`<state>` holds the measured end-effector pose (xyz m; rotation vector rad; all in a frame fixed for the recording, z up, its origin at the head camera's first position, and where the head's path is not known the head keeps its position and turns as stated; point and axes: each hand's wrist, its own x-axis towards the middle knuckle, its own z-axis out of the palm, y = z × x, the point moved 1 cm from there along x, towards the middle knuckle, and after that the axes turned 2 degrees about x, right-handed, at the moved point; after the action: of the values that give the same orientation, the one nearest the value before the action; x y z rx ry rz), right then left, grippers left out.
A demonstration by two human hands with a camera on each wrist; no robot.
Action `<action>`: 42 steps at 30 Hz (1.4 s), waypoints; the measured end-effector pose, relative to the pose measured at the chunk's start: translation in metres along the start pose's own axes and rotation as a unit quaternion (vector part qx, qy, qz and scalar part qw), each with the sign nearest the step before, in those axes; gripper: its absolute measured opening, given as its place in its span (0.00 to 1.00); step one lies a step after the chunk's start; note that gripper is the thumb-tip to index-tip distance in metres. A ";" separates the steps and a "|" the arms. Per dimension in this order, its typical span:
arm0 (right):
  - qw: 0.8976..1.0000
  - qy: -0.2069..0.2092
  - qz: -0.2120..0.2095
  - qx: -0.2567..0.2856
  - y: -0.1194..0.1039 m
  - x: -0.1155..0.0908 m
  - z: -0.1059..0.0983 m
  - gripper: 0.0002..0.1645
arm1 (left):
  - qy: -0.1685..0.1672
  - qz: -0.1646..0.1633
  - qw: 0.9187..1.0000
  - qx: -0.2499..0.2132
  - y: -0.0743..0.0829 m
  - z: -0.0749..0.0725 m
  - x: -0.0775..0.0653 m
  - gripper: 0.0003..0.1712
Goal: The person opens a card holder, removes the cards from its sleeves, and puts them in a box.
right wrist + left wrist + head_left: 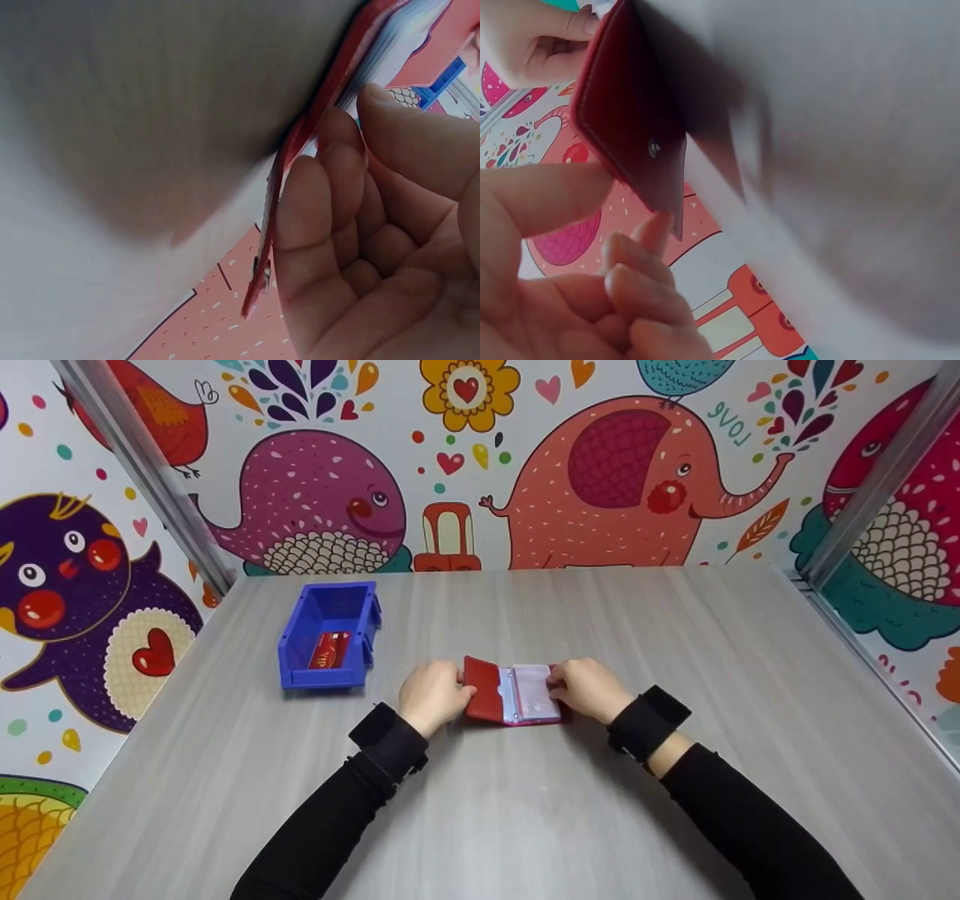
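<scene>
A red card holder [485, 690] lies spread open above the middle of the table, with clear plastic sleeves [535, 692] on its right half. My left hand [435, 696] pinches the edge of its left cover between thumb and fingers. In the left wrist view, a metal snap [654, 148] shows on the red cover's outside. My right hand [592, 688] grips the right side, its thumb [420, 139] on the sleeves and its fingers behind the cover. A strap with a snap [260, 274] hangs beside those fingers in the right wrist view.
To the left stands a blue plastic bin [324, 678] with a red VIP card [330, 650] inside. The light wood-grain table [510, 810] meets a cartoon-printed wall [450, 472] at the back. Metal posts [142, 472] rise at the back corners.
</scene>
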<state>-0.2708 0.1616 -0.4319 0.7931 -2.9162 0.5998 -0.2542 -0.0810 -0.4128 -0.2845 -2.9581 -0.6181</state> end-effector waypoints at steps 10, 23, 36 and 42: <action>1.000 -0.006 0.011 0.004 0.000 0.001 0.000 0.08 | -0.025 -0.001 0.999 0.033 -0.005 0.008 0.000 0.19; 1.000 -0.005 0.013 0.002 -0.001 0.002 -0.001 0.10 | -0.065 -0.023 0.994 0.087 -0.004 0.014 0.003 0.13; 0.996 0.006 -0.029 -0.079 -0.007 0.000 0.001 0.04 | -0.067 -0.038 0.992 0.104 -0.001 0.015 0.003 0.12; 0.996 0.025 -0.044 -0.074 -0.006 -0.001 0.001 0.03 | -0.067 -0.036 0.992 0.101 0.000 0.015 0.002 0.12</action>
<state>-0.2669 0.1575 -0.4310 0.8681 -2.8230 0.3858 -0.2567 -0.0743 -0.4261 -0.2104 -3.1395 -0.3145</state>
